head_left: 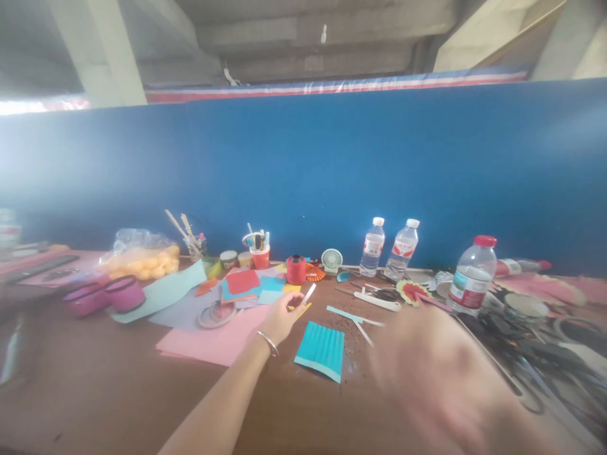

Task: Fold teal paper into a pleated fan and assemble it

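White strip [308, 294] at left hand [283, 317] (fingertips)

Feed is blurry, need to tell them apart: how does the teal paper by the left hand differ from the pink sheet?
The teal paper is creased into parallel ridges; the pink sheet lies smooth. The teal paper is smaller than the pink sheet. The teal paper sits right of the left hand, which pinches a white strip; the pink sheet sits left of it. Both lie on the brown table.
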Demonstrator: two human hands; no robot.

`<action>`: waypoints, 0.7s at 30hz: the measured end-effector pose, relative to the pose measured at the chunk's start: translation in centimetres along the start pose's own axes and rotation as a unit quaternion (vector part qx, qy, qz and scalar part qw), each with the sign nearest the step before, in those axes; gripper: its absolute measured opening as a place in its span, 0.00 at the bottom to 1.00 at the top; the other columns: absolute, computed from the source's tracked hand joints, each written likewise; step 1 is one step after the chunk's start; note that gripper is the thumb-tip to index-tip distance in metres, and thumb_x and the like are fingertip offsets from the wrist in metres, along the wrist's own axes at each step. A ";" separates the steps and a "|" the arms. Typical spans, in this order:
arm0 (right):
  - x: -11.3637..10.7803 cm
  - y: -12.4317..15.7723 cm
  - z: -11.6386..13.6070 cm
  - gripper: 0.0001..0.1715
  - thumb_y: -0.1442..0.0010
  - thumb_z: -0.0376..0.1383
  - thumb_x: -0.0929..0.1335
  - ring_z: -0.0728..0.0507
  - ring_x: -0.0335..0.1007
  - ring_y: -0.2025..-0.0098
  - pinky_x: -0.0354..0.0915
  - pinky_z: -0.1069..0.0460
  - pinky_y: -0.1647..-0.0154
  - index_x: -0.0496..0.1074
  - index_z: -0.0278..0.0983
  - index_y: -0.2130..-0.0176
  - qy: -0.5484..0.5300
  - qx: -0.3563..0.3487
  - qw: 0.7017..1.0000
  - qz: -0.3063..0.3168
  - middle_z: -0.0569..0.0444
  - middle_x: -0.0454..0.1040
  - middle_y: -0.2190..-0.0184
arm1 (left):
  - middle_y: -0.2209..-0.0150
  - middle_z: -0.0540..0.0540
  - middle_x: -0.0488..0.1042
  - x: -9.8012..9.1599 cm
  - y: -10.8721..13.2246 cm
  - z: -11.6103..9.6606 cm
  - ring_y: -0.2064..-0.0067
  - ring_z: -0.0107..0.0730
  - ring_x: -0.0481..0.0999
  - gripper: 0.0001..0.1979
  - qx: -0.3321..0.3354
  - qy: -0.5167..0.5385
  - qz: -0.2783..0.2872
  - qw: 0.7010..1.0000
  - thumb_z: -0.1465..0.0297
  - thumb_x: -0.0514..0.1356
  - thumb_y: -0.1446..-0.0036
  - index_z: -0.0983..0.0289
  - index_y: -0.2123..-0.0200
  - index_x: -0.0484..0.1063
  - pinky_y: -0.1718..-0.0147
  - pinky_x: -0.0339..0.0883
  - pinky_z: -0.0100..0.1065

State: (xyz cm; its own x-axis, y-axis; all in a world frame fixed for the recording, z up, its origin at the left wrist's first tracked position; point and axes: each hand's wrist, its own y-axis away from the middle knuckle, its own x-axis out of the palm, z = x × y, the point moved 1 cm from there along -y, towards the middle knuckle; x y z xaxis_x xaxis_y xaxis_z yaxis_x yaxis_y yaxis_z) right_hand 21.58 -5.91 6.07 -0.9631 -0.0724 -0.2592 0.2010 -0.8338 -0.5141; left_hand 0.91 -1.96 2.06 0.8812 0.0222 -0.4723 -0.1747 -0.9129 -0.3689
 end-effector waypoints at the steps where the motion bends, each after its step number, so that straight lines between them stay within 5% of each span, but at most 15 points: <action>1: 0.1 -0.5 0.1 0.13 0.51 0.49 0.63 0.47 0.67 0.71 0.60 0.52 0.73 0.71 0.47 0.70 0.008 -0.002 1.000 0.009 0.56 0.72 0.74 | 0.67 0.53 0.72 0.0 0.0 -0.1 0.66 0.31 0.69 0.12 0.002 0.001 -0.001 1.000 0.65 0.53 0.51 0.64 0.66 0.69 0.67 0.62 0.32; 7: 3.9 -2.4 -3.2 0.08 0.51 0.35 0.64 0.47 0.66 0.73 0.62 0.52 0.70 0.72 0.39 0.69 0.196 -0.053 0.979 -0.011 0.53 0.72 0.72 | 0.66 0.53 0.73 0.4 0.2 -0.6 0.65 0.32 0.70 0.11 0.013 0.003 0.024 1.000 0.66 0.52 0.50 0.63 0.66 0.70 0.66 0.63 0.32; 14: 6.0 -0.6 -5.3 0.09 0.49 0.36 0.64 0.46 0.67 0.70 0.63 0.53 0.68 0.71 0.39 0.66 0.191 -0.037 0.978 -0.072 0.52 0.72 0.69 | 0.69 0.52 0.72 1.3 0.8 -0.5 0.68 0.29 0.70 0.09 0.032 -0.033 0.014 0.999 0.69 0.54 0.51 0.63 0.67 0.70 0.68 0.62 0.29; 21: 6.4 -0.8 -5.5 0.05 0.53 0.36 0.64 0.48 0.64 0.76 0.61 0.54 0.74 0.68 0.37 0.73 0.106 0.071 0.989 -0.071 0.56 0.70 0.77 | 0.69 0.53 0.71 1.2 1.0 -1.1 0.67 0.30 0.69 0.09 0.048 -0.073 0.013 0.996 0.66 0.53 0.51 0.63 0.68 0.68 0.67 0.61 0.30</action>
State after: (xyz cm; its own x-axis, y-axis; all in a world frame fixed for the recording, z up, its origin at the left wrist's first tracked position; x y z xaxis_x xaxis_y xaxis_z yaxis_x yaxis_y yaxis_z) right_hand 16.26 -2.72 0.34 -0.9174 0.1558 -0.3662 0.0241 -0.8967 -0.4419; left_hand 2.22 -3.31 1.97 0.8043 0.0648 -0.5907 -0.2436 -0.8707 -0.4272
